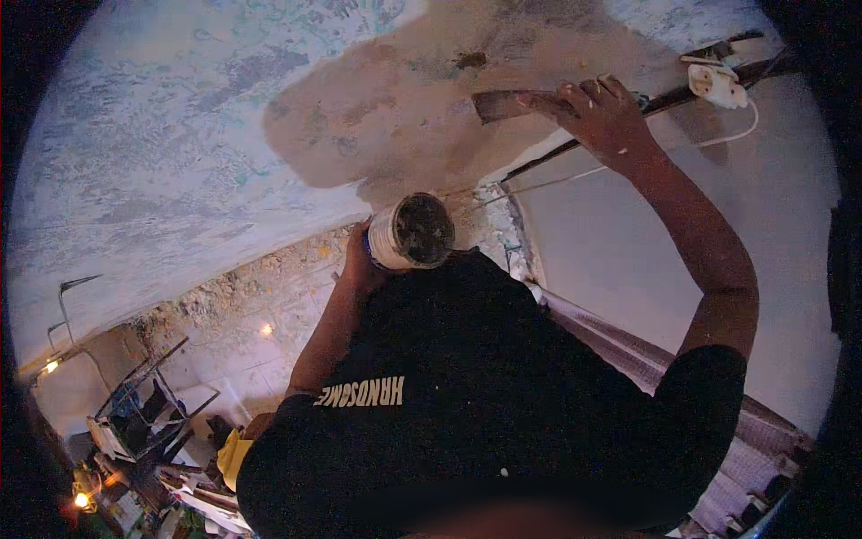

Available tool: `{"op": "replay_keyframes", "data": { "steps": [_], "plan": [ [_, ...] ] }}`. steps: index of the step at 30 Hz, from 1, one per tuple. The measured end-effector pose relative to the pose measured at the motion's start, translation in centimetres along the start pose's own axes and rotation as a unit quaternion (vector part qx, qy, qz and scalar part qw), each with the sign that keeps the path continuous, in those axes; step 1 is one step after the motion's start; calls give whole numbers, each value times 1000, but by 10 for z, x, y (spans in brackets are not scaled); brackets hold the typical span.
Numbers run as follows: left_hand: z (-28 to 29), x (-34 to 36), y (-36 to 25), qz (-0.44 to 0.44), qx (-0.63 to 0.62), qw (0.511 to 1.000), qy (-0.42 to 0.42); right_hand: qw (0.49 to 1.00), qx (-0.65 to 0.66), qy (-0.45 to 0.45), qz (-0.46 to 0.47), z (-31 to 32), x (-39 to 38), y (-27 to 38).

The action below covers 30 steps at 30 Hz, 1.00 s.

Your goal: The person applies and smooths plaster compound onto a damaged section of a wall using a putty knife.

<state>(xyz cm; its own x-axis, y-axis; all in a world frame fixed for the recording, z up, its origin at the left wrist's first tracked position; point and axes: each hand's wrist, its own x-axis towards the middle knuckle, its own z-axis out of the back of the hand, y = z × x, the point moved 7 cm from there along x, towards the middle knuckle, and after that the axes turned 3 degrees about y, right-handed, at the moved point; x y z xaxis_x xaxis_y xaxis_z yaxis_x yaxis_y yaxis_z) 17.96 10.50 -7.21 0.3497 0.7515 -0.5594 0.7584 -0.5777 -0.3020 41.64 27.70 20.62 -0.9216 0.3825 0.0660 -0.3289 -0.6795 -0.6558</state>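
My left hand [357, 256] grips a pale cylindrical bucket [388, 235] low in front of my dark T-shirt; a dark grey substance shows in its open top. My right hand [606, 121] is closed on a flat brown scraper blade [498, 106], held against a damp-looking tan patch [368, 117] on the mottled white and bluish wall [153, 153]. A small dark spot marks the patch above the blade. Just right of that hand, a white socket fitting [716, 85] with a white cable hangs by a dark strip.
A crumbling, rubble-strewn edge [238, 274] runs along the wall's foot. At lower left are a metal-framed stand [135, 404], a yellow item [232, 458], clutter and small lights. A smooth pale panel [611, 234] fills the right, with ribbed pinkish material [754, 458] below.
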Motion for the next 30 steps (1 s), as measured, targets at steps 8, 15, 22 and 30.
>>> {"op": "replay_keyframes", "data": {
  "steps": [8,15,22,30],
  "plan": [
    [-23,3,-16,-160,399,898,91,999,-30,25,-33,-15,5,-15],
    [-34,9,2,-4,-50,987,155,993,-26,97,-66,-17,14,-13],
    [-24,18,-9,-123,405,902,81,998,31,25,-44,-7,0,-10],
    [-7,31,-3,-135,407,894,128,898,417,44,-133,-25,-19,13]
  ]
}}
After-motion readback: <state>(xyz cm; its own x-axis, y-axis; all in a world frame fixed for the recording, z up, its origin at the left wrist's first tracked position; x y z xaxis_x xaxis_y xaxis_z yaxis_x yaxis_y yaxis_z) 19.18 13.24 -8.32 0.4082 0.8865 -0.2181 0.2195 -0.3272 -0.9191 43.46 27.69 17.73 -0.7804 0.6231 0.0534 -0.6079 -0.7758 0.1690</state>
